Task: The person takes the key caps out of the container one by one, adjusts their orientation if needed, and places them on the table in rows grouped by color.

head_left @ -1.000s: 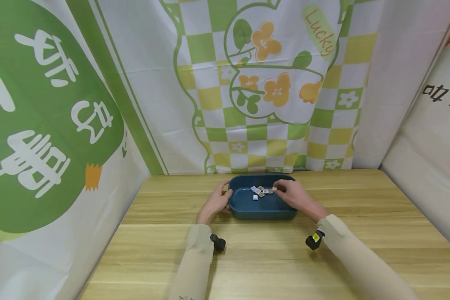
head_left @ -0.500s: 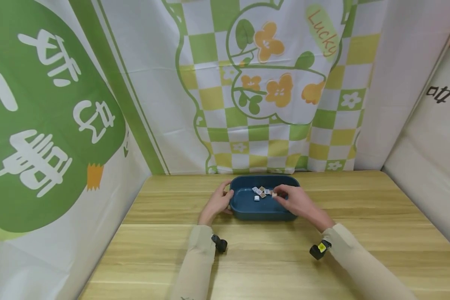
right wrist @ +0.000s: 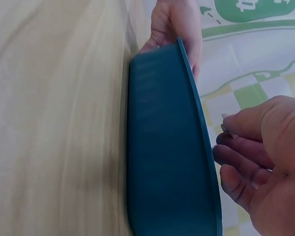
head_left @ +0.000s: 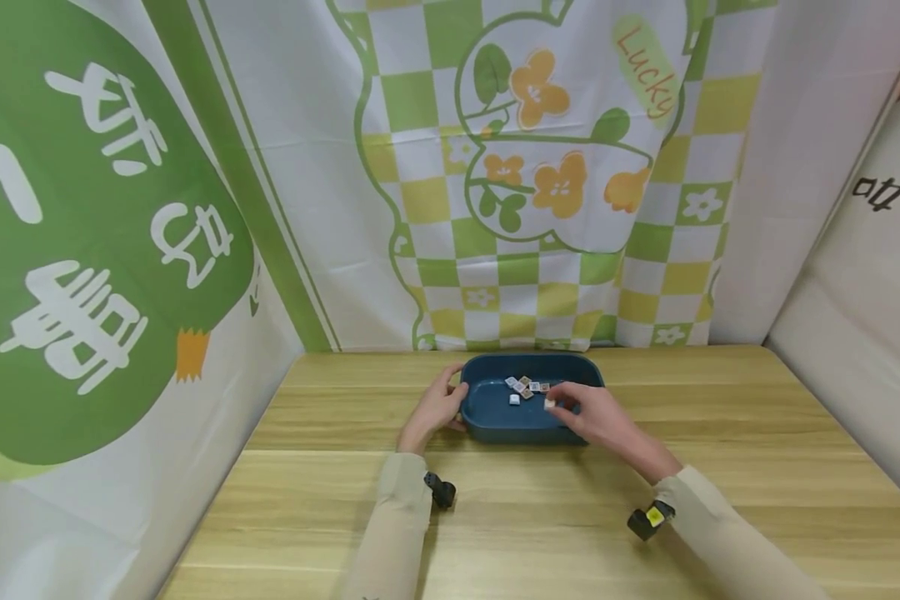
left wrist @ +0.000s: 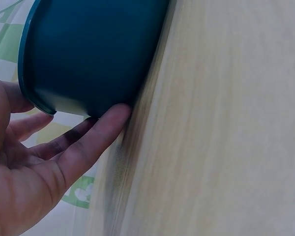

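The dark blue plastic basin [head_left: 528, 435] stands on the table. At its left end, my left hand [head_left: 437, 408] grips it, with the thumb over the rim and fingers against the outer wall [left wrist: 98, 59]. My right hand [head_left: 594, 412] pinches a small white block [head_left: 550, 404] between thumb and fingertips, above the basin's right part. Much of that block is covered by the fingers in the right wrist view. Below, on the basin's floor, lie several small printed square tiles [head_left: 527, 393] in white and brown. A single white block [head_left: 514, 400] sits apart, nearer the front wall.
The wooden table [head_left: 525, 525] runs out around the basin on all sides. Behind its back edge hangs a green and white checked curtain [head_left: 517, 275]. More printed cloth [head_left: 82, 250] closes off the left, and a white cloth [head_left: 862, 308] the right.
My right hand has come away from the tile group toward the basin's front, bringing the pinched white block along. The left hand keeps its grip on the left end.
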The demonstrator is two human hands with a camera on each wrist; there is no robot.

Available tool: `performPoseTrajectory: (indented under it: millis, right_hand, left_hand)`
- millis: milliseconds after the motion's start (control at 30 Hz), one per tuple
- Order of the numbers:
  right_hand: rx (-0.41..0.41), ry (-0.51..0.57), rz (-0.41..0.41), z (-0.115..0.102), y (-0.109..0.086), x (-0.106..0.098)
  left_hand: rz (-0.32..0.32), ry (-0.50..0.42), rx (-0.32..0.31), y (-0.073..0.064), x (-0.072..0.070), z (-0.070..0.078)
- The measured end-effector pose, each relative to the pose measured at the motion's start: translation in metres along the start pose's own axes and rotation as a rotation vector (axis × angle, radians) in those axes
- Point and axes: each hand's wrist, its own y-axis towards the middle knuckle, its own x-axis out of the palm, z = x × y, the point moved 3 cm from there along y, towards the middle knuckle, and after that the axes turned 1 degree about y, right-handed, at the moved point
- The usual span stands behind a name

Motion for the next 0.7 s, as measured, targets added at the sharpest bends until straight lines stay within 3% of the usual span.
performPoseTrajectory:
  millis: [300,700]
  right_hand:
    - [-0.022,0.023,-0.015,-0.011,-0.010,0.003]
    - [-0.126,0.078,-0.027,-0.023,-0.028,0.013]
  left_hand:
    - [0.005,-0.003,0.001,0.000,0.001,0.001]
    - [-0.003,-0.020,0.001,-0.001,0.000,0.000]
